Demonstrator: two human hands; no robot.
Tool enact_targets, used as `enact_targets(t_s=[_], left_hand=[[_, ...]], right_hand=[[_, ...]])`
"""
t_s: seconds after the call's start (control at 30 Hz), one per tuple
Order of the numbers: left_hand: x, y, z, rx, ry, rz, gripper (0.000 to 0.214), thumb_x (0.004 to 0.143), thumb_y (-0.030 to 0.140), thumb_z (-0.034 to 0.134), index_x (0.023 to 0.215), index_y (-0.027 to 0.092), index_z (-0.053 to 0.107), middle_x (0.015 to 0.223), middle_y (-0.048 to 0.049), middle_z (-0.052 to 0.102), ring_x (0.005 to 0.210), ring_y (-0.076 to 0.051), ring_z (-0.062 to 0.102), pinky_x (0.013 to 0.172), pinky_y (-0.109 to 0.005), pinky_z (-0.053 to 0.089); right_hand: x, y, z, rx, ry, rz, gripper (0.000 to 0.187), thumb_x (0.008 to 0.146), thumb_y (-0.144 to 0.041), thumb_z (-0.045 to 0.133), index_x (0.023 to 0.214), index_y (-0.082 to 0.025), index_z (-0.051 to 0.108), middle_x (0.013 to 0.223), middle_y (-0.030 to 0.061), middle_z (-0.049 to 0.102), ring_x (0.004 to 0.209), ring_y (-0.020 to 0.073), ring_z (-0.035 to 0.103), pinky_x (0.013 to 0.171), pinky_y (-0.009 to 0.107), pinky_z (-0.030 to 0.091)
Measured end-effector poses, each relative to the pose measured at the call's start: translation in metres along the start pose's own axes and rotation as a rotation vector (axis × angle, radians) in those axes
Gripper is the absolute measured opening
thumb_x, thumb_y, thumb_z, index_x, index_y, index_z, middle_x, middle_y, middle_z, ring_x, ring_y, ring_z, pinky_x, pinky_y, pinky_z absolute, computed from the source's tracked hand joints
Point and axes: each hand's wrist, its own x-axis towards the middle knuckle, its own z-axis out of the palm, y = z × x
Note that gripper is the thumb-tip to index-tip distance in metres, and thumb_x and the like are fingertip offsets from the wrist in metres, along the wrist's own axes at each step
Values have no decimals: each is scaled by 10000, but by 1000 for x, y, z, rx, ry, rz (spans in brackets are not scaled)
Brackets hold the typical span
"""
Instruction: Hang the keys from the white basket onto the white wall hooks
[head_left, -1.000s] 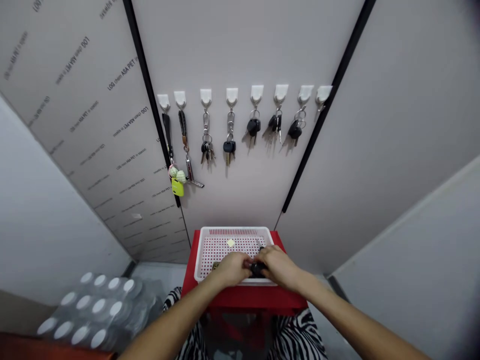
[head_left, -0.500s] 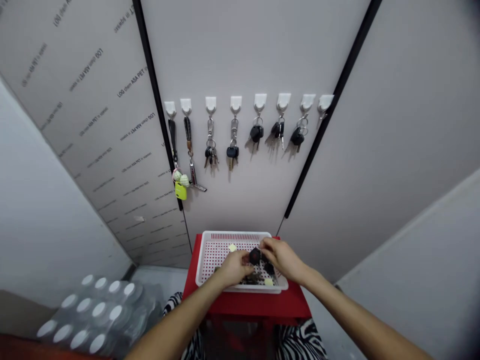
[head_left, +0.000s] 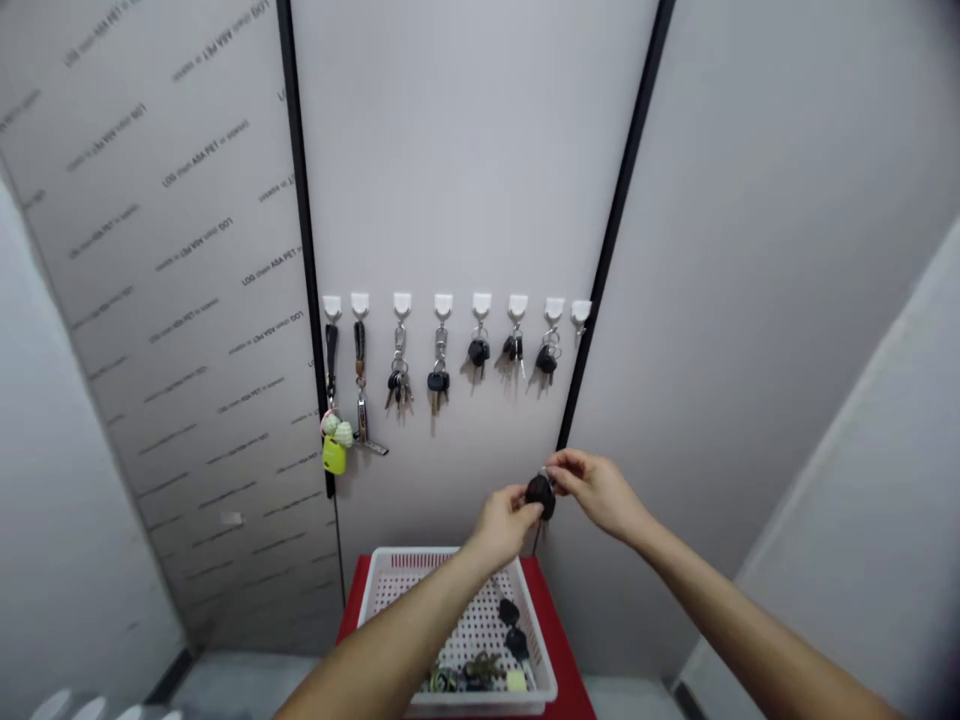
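Observation:
Between both hands, above the basket's far right corner, hangs a bunch of black-headed keys (head_left: 541, 494). My left hand (head_left: 504, 522) pinches the black heads from the left. My right hand (head_left: 596, 490) has thumb and fingers closed at the top of the bunch, where a ring seems to be. Below, the white plastic basket (head_left: 547, 672) contains more black-headed keys (head_left: 513, 625), a jumble of small metal pieces and a pale yellow square (head_left: 516, 681). My left forearm hides part of the basket.
White hooks (head_left: 443, 305) run in a row along the wall. Most carry key bunches (head_left: 439, 382); a lime-green tag (head_left: 334, 456) hangs at the left. The far-right hook (head_left: 580, 312) has a small metal piece. The basket stands on a red stool (head_left: 562, 640).
Both hands have lifted the black-headed keys up out of the basket toward the wall. The view has tilted upward, so hooks and basket sit lower in the picture.

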Motion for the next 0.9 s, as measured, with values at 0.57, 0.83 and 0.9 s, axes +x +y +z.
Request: enact_targets(t_s=[0.57,0.83,0.9], left_hand=[[69,116,27,311,210,219,350,628,106,410,972,130,470,765,-43,576,634,-93,504,638,-208,394],[63,97,8,289,201,159,337,624,89,407,954,107,474,743,-49,563,603,-87,484,585,-198,385],[58,91,2,265,196,131,326,626,95,408,945,106,478,735,-46,555,573,-78,470,555,-190,374]], right_hand=[[113,-48,-106,-238,535,33,129,606,-183,444,629,-135,562,408,-17,518,398,80,474,434,188,375],[116,-48,-98,-356,564,56,172,606,-166,422,661,-124,579,447,12,551,463,109,520,479,203,384],[112,-46,-96,-369,556,56,193,598,-148,409,688,-125,578,492,18,571,495,110,529,503,203,389]])
